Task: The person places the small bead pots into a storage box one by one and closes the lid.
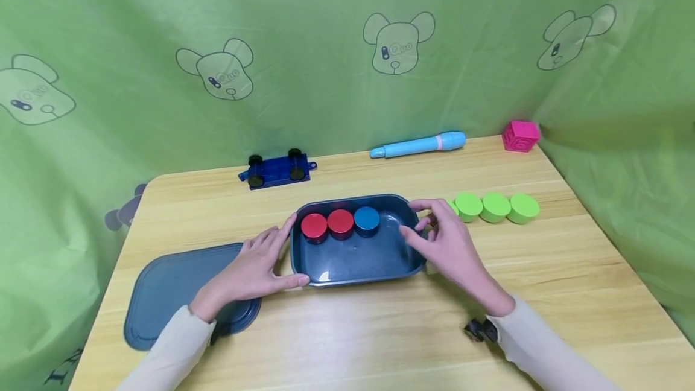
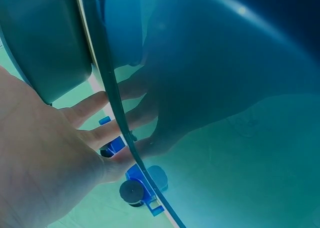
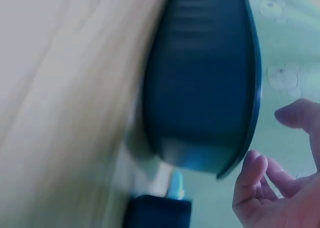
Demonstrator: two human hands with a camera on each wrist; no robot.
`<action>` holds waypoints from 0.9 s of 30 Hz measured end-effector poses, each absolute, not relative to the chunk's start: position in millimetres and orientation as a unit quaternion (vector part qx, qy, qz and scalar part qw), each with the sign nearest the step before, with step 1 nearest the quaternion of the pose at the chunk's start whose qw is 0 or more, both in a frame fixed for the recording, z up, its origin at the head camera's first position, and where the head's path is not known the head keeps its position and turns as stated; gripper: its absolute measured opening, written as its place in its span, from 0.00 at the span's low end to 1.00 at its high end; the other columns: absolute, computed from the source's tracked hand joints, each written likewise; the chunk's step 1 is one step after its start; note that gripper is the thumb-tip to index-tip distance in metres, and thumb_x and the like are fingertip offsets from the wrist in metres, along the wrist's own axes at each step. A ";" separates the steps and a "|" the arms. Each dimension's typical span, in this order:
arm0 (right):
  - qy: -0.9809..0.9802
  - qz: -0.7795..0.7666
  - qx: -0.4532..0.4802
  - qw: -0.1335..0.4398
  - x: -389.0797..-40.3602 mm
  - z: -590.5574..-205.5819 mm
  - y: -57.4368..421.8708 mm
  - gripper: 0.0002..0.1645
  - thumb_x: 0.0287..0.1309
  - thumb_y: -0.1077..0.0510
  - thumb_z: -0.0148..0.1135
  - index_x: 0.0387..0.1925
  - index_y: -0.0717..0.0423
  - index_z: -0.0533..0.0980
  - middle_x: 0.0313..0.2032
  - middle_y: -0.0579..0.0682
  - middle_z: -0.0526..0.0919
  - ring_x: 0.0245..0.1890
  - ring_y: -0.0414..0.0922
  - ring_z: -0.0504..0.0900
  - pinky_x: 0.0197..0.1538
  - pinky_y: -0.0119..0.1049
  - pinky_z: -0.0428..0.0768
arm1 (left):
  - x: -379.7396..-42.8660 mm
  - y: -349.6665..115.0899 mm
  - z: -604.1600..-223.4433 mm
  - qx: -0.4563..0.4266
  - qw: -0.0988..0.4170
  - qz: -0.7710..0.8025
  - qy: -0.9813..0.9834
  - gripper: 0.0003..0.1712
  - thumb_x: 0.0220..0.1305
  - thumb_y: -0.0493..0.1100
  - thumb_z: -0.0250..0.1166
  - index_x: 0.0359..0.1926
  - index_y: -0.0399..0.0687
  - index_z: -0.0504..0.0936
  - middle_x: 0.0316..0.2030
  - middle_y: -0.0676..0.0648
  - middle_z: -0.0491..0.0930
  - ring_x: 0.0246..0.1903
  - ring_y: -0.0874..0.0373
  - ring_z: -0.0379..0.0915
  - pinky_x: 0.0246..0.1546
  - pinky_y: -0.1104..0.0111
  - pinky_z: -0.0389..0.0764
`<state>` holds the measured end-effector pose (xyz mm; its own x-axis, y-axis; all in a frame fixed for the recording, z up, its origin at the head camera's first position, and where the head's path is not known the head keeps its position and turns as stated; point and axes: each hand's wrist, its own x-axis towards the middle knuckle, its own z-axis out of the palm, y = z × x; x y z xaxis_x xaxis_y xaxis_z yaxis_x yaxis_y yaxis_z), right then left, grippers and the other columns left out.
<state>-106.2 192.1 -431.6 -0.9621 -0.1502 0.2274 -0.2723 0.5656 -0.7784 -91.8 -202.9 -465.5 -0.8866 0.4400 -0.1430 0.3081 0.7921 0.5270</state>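
Note:
A dark blue open box (image 1: 353,261) lies in the middle of the table in the head view. Inside, along its back wall, two red round pieces (image 1: 314,226) and a blue round piece (image 1: 367,221) stand in a row. My left hand (image 1: 252,269) rests at the box's left end, its thumb at the front corner and index finger along the rim. At the right end, my right hand (image 1: 447,243) has thumb and fingers apart, the thumb over the inside. The right wrist view shows those fingers (image 3: 250,180) beside the rim, nothing between them and the thumb.
A dark blue lid (image 1: 179,288) lies at left, partly under the left arm. Several green round pieces (image 1: 495,207) line up right of the box. Along the back are a blue toy wagon chassis (image 1: 278,169), a light blue toy microphone (image 1: 418,146) and a pink cube (image 1: 520,136).

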 end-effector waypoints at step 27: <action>-0.872 0.489 -0.004 -0.009 -95.2 -468.4 262.8 0.53 0.65 0.54 0.81 0.77 0.72 0.59 0.67 0.72 0.72 0.39 0.43 0.82 0.37 0.27 0.80 | -90.4 -200.3 -462.8 0.195 0.138 0.256 0.936 0.71 0.63 0.81 0.67 0.90 0.71 0.32 0.84 0.36 0.54 0.82 0.28 0.46 0.76 0.27 0.46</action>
